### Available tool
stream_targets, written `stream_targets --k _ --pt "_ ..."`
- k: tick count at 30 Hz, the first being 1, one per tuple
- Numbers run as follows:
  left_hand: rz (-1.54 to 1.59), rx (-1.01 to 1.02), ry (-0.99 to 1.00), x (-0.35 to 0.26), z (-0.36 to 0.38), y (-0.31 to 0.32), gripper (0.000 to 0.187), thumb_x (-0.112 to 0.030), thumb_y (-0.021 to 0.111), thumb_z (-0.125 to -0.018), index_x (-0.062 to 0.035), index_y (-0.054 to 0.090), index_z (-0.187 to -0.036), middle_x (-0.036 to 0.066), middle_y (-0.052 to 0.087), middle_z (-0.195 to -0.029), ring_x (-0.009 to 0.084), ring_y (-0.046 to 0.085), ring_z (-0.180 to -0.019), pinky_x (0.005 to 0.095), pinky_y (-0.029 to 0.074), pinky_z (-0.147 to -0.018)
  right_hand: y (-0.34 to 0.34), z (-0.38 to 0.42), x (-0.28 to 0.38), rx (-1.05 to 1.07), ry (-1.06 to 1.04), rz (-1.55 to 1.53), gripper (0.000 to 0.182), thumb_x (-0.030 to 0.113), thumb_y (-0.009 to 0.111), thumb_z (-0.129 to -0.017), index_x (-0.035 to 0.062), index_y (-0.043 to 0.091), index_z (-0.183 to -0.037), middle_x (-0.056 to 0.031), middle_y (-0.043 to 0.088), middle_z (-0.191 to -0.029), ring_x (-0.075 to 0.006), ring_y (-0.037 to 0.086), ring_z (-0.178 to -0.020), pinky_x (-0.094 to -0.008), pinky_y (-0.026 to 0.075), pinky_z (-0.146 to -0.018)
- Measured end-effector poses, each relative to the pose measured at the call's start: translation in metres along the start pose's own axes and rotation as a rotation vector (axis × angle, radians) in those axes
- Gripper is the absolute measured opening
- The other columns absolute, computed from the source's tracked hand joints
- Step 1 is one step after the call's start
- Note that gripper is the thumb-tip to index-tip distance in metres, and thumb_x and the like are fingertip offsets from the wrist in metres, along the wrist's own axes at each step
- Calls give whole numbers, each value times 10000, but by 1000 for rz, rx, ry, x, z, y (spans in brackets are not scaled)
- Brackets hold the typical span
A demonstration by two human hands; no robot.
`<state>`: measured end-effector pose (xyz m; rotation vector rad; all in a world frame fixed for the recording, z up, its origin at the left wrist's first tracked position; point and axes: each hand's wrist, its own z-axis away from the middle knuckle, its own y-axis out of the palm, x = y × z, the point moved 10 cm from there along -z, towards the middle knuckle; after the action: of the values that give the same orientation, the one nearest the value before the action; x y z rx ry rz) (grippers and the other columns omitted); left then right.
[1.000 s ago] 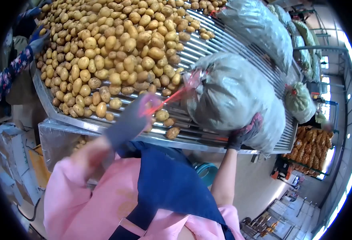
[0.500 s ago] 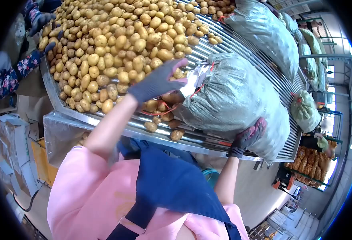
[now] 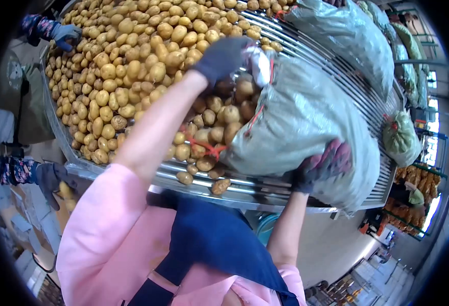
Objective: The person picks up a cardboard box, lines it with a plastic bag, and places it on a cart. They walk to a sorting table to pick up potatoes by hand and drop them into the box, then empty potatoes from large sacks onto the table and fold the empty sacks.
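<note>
A large pale green woven sack lies on its side on the slatted metal table, its mouth open to the left with potatoes at the opening. My left hand, in a dark glove, is closed on the upper edge of the sack's mouth, by a shiny whitish flap. Motion blurs its fingers a little. Lower down, my gloved right hand grips the near side of the sack with curled fingers. A red cord hangs at the mouth's lower edge.
A big heap of potatoes covers the table's left part. Another full sack lies beyond mine, and a tied sack stands at the right. Gloved hands of another person are at the left; one holds a potato.
My left hand has moved up and right and closed on the sack's mouth, which now gapes wider and shows more potatoes. My right hand stays at the sack's side.
</note>
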<state>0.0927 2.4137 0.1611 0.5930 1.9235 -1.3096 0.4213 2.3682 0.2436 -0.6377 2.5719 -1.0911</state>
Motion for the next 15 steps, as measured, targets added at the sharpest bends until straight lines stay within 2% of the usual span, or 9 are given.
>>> stream_targets --k 1,2,4,6,8,10,12,14,15 --pt "-96 68 9 -9 -16 -7 258 -242 550 -839 -143 637 -1061 102 659 -953 220 640 -879 339 500 -747 5 -8 0 -5 10 46 503 390 291 -929 100 486 -1291 -161 398 -1366 -355 349 -1263 -557 103 -1067" --pt "-152 14 42 -15 -22 -23 265 -260 578 -818 -140 638 -1047 102 660 -939 217 641 -881 337 495 -753 8 -17 0 -16 25 91 484 370 303 -926 109 499 -1283 -156 404 -1362 -343 360 -1256 -550 118 -1064" --pt "-287 29 59 -24 -28 -52 265 -276 591 -762 -146 650 -985 115 645 -957 286 608 -910 394 468 -784 22 -25 -4 46 52 238 457 314 393 -867 159 510 -1281 -130 414 -1353 -316 350 -1261 -551 136 -1053" --pt "-299 58 6 -10 -7 -68 277 -302 588 -773 -154 645 -1001 119 643 -971 289 609 -908 390 470 -784 24 -22 -5 78 89 178 486 325 430 -840 183 487 -1301 -116 373 -1390 -310 317 -1285 -564 115 -1053" --pt "-255 84 -155 20 37 -71 282 -269 604 -783 -151 634 -1038 113 648 -960 263 623 -877 360 473 -780 23 -11 -7 62 75 143 508 347 436 -839 190 461 -1321 -111 355 -1404 -311 299 -1297 -562 106 -1058" --pt "65 36 -241 28 89 -67 303 -170 640 -770 -108 623 -1066 84 660 -907 180 623 -795 303 477 -706 17 0 -2 56 54 103 531 369 442 -839 197 435 -1342 -107 337 -1418 -311 281 -1308 -560 97 -1063" --pt "784 -34 -497 73 133 -32 336 -76 663 -738 -54 616 -1070 41 640 -864 97 566 -718 239 449 -617 14 7 2 135 26 -5 587 432 447 -837 201 386 -1373 -114 312 -1433 -314 250 -1327 -538 92 -1076" --pt "600 -67 -582 49 163 -41 386 -41 631 -751 -6 566 -1130 81 626 -962 115 592 -793 218 470 -693 9 12 4 158 8 -12 618 467 440 -849 178 356 -1389 -120 300 -1438 -316 224 -1339 -505 99 -1088" --pt "668 -126 -564 49 174 -45 427 14 618 -734 -10 548 -1155 84 620 -994 119 591 -789 207 467 -684 12 18 4 179 -2 -43 615 460 436 -858 161 355 -1388 -124 299 -1437 -314 220 -1341 -496 106 -1089"
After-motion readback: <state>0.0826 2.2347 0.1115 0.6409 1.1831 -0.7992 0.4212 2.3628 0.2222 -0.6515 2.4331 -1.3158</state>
